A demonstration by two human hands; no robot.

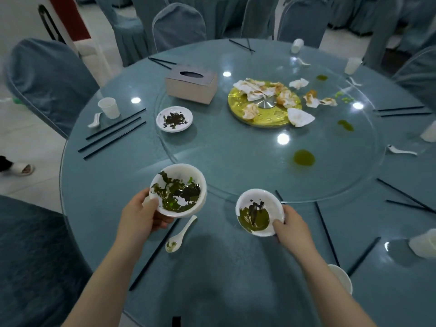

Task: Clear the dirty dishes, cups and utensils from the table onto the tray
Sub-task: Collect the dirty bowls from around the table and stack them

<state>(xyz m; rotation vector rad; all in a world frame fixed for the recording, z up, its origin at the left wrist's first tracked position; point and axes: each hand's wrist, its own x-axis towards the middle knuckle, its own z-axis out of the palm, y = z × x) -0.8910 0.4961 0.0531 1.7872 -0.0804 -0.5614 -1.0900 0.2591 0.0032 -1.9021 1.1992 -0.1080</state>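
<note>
Two dirty white bowls are held above the near edge of the round table (99,185), mouths turned up. The left bowl (178,190), smeared with dark greens, is gripped at its near rim by the left hand (144,214). The right bowl (259,212), tilted slightly toward the camera, is pinched at its rim by the right hand (291,227). A spoon (180,234) is seen lying between them, its handle pointing away to the right.

Can't really make out the left hand's (141,214) fingers, tucked away under the stacked bowls (178,191), and can't count how many bowls are in that stack either. Cut off by the right edge: a white cup (424,246) and something white (429,132) further up. Half hidden behind the right forearm: a white dish (343,277).
</note>
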